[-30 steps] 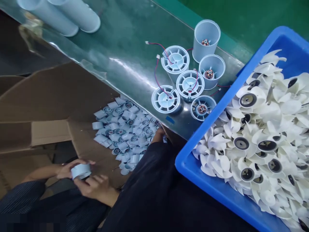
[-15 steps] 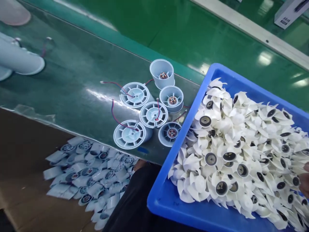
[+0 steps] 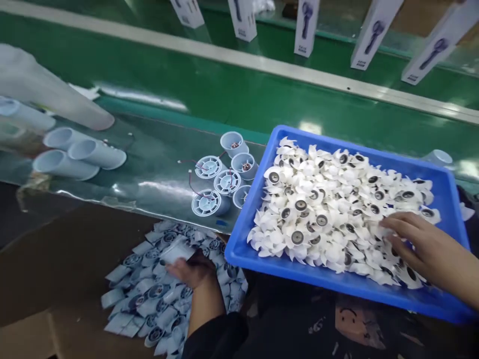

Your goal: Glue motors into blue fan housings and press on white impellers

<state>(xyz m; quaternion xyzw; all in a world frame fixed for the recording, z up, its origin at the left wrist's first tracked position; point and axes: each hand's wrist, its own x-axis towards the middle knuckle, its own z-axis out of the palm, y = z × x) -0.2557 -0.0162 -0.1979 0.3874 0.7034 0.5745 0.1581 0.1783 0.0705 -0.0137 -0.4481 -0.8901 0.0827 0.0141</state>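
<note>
My left hand [image 3: 196,271] is down by the heap of light-blue fan housings [image 3: 149,294], its fingers closed round one blurred light-blue fan housing [image 3: 177,251]. My right hand [image 3: 415,239] reaches over the blue tray [image 3: 318,279], fingers bent and tips together at a white fan blade wheel [image 3: 375,230], partly blurred. White fan blade wheels [image 3: 322,220] with dark round hubs fill the tray. Left of it, several fan housings [image 3: 208,167] stand on the bench, some with thin wires and connectors, others showing copper motor coils.
More housings [image 3: 97,153] lie on the bench at left, beside another person's sleeve [image 3: 71,99]. A green conveyor [image 3: 224,89] runs behind, with several white printed boxes [image 3: 307,30] beyond its pale rail. One blue housing [image 3: 439,158] stands behind the tray.
The view has swung right and drawn back. My left hand now shows with a housing at the heap. My right hand, formerly at the frame's edge, is in full view over the blade wheels.
</note>
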